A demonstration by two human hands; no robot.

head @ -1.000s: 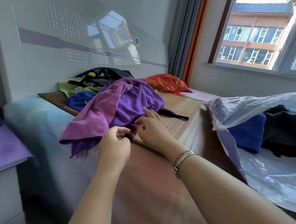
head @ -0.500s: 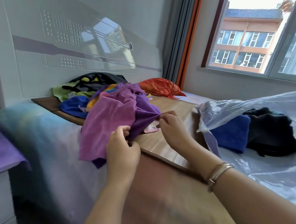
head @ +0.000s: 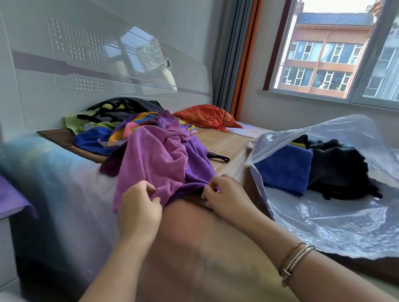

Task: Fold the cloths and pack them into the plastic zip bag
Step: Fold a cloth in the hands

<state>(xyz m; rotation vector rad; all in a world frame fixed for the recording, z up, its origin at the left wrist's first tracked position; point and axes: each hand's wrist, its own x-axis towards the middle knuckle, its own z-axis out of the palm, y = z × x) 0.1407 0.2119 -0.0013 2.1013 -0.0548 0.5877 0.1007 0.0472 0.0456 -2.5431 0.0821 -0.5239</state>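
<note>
Moved: I've dragged the purple cloth (head: 161,161) off the pile, toward me.
Grip: my left hand (head: 139,208) and right hand (head: 226,194) each pinch its near edge.
Meaning: ready to spread and fold; zip bag (head: 334,212) waits open.

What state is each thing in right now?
Purple cloth: unfolded, bunched, pinched by both hands.
Left hand: grips cloth edge.
Right hand: pinches cloth edge.
Bag: open, holding folded blue cloth and black cloth.
Pile: unfolded.
Window: looks shut.
</note>
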